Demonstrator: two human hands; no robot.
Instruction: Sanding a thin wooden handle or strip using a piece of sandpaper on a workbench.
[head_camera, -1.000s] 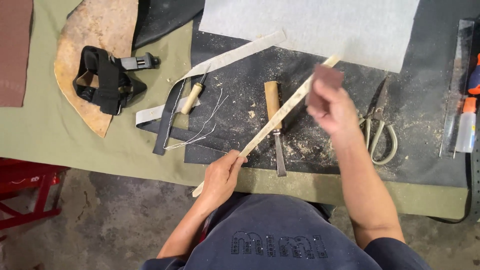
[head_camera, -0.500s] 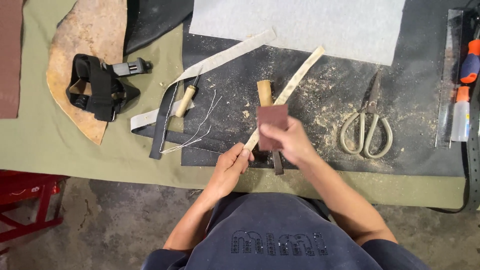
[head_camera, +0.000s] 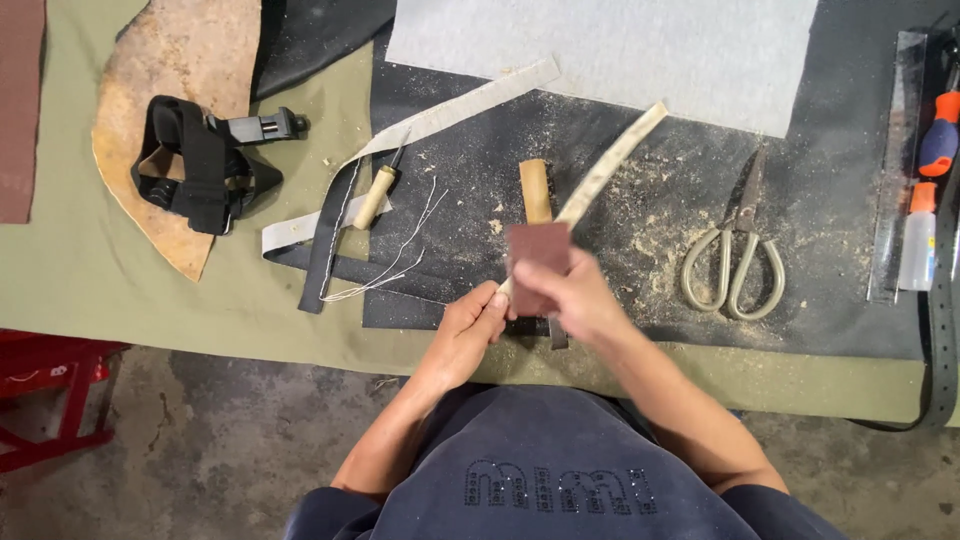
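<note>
Pinching the near end of a long pale strip (head_camera: 610, 170) between thumb and fingers, the left hand (head_camera: 470, 335) is steadying it just below the middle of the frame, while the right hand (head_camera: 570, 295) is gripping a folded piece of reddish-brown sandpaper (head_camera: 538, 255) closed around the same strip close to the left hand. The strip is running diagonally from the hands toward the upper right, its far end lying near the edge of a grey sheet (head_camera: 620, 50). Pale dust and shavings (head_camera: 650, 240) are lying scattered over the black mat (head_camera: 820, 290) around the strip, which suggests that a good deal of sanding is already done; how smooth the strip is cannot be told at this distance, so what is left is unclear. A wooden-handled tool (head_camera: 535, 190) is lying under the strip, an awl (head_camera: 375, 195) to its left, and scissors (head_camera: 735, 265) are resting untouched at the right of the frame. A black strap bundle (head_camera: 200, 165) is sitting on a tan leather piece (head_camera: 170, 60) at the upper left.
</note>
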